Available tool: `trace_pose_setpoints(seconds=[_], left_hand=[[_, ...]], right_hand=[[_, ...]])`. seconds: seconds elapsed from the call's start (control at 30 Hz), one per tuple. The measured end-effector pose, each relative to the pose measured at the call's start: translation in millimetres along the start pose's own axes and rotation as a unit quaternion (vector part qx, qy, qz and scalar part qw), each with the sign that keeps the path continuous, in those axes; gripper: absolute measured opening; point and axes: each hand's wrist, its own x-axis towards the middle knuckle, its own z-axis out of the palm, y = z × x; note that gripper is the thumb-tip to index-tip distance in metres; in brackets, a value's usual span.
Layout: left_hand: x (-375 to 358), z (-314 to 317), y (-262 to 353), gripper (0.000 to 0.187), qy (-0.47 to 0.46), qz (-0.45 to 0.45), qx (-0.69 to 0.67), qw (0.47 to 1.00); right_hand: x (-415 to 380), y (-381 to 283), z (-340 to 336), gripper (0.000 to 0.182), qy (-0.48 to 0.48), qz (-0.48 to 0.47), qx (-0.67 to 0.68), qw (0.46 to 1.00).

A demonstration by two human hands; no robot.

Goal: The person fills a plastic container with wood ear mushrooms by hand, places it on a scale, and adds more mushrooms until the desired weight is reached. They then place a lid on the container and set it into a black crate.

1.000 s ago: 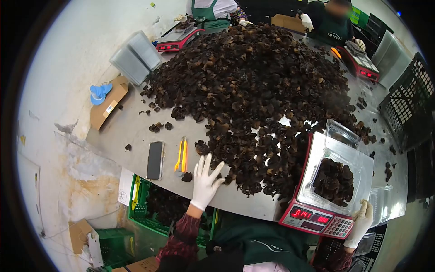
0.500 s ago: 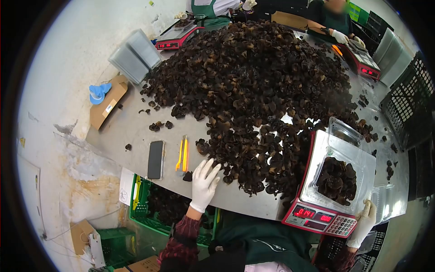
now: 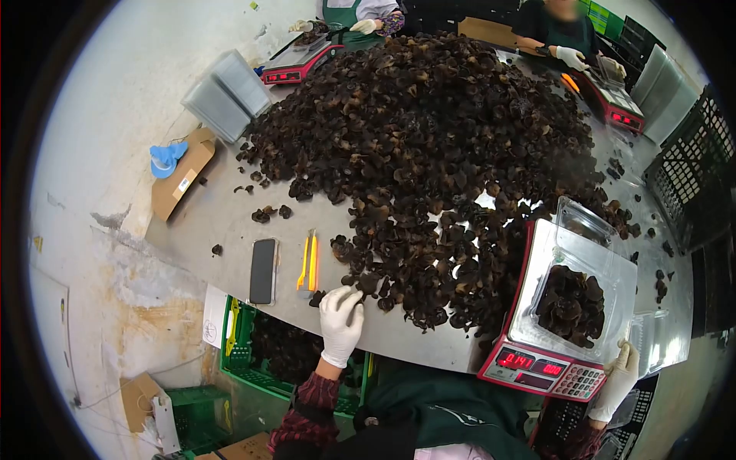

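Food-packing workshop: huge heap of dark dried fungus [image 3: 429, 153] on grey steel table [image 3: 222, 222], red digital weighing scales [image 3: 563, 337], black plastic crates [image 3: 690, 184].

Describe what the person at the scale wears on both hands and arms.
Both hands wear thin white gloves: the left hand and the right hand. The left arm has a dark red plaid sleeve with a snug cuff at the wrist. Only a bit of the right sleeve shows, and it looks like the same dark plaid.
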Motion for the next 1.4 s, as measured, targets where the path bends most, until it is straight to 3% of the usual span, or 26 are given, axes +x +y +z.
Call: trace_pose_setpoints(seconds=[0.07,0.13,0.23,0.33,0.53,0.6,0.67,0.73,0.9,1.0,1.13,1.2,1.27,1.33,1.4], left_hand=[[13,2,10,0.042,-0.038,0.055,0.041,0.997],[29,6,21,0.04,-0.072,0.09,0.096,0.989],[10,22,-1,0.036,-0.097,0.053,0.058,0.992],[-4,15,-4,0.034,-0.053,-0.015,0.03,0.998],[34,25,-2,0.039,-0.075,-0.004,-0.026,0.997],[58,24,9,0.042,-0.099,0.061,0.047,0.992],[64,33,4,0.04,-0.123,0.085,0.048,0.988],[64,40,-2,0.033,-0.138,0.043,-0.004,0.989],[83,36,18,0.021,-0.094,0.017,-0.103,0.99],[108,33,115,0.023,-0.109,0.064,-0.216,0.968],[116,53,250,0.022,-0.2,0.224,-0.363,0.882],[116,81,284,0.021,-0.275,0.383,-0.31,0.826],[115,98,307,0.027,-0.339,0.461,-0.199,0.796],[121,94,311,0.039,-0.365,0.471,-0.186,0.781],[134,82,311,0.044,-0.347,0.482,-0.204,0.778]], right_hand=[[3,6,1,0.022,-0.004,-0.005,0.008,1.0],[0,0,3,0.022,-0.007,0.002,0.01,1.0],[-1,-3,-1,0.021,-0.007,-0.001,-0.001,1.0],[-1,2,-7,0.021,-0.005,0.006,0.0,1.0],[0,1,-3,0.02,0.007,0.012,0.026,1.0],[-2,-6,-5,0.018,0.017,0.014,-0.004,1.0],[-9,-23,-5,0.017,0.016,-0.002,-0.029,0.999],[-10,-17,-5,0.014,0.018,-0.015,-0.012,1.0],[-11,-13,-9,0.015,0.003,-0.007,-0.006,1.0],[-12,-14,-3,0.015,-0.015,-0.003,0.001,1.0],[-14,-25,5,0.017,-0.052,-0.037,0.009,0.998],[-14,-33,8,0.019,-0.046,-0.061,-0.019,0.997],[-13,-31,10,0.02,-0.065,-0.067,-0.023,0.995],[-14,-37,7,0.021,-0.084,-0.035,-0.011,0.996],[-16,-30,8,0.022,-0.074,-0.072,-0.039,0.994]])
